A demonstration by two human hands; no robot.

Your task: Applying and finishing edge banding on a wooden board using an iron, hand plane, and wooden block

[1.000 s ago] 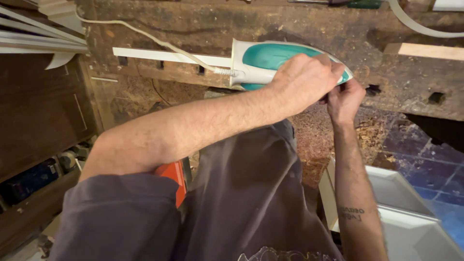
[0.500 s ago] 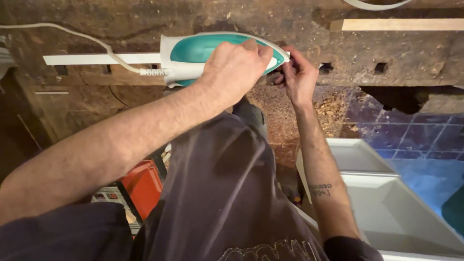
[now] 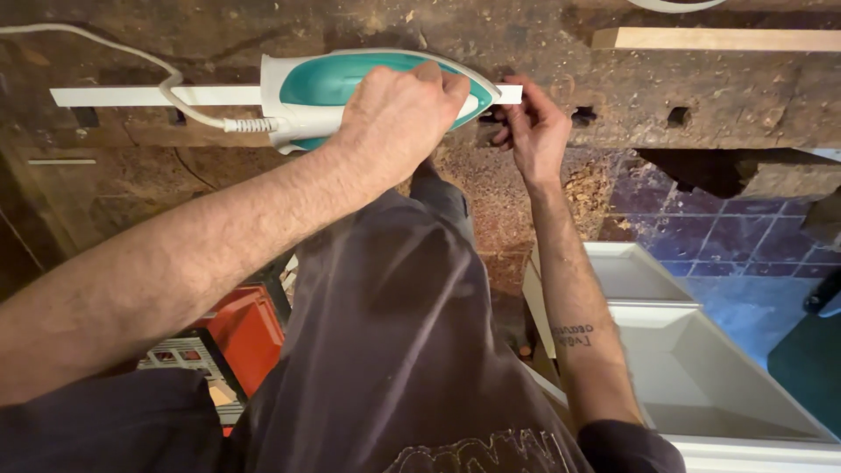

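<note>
Left hand [image 3: 399, 118] grips teal-white iron [image 3: 350, 92] from above, pressing on white strip [image 3: 149, 95] along workbench [image 3: 701, 88] front edge. Right hand [image 3: 534, 131] pinches strip's right end, fingers closed. Cord [image 3: 131, 66] trails toward left edge.

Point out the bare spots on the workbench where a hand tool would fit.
Bare workbench lies right of the right hand, below the pale wood strip. Another patch lies above the white strip, past the cord. It is crowded at the iron, where the left hand grips.
</note>
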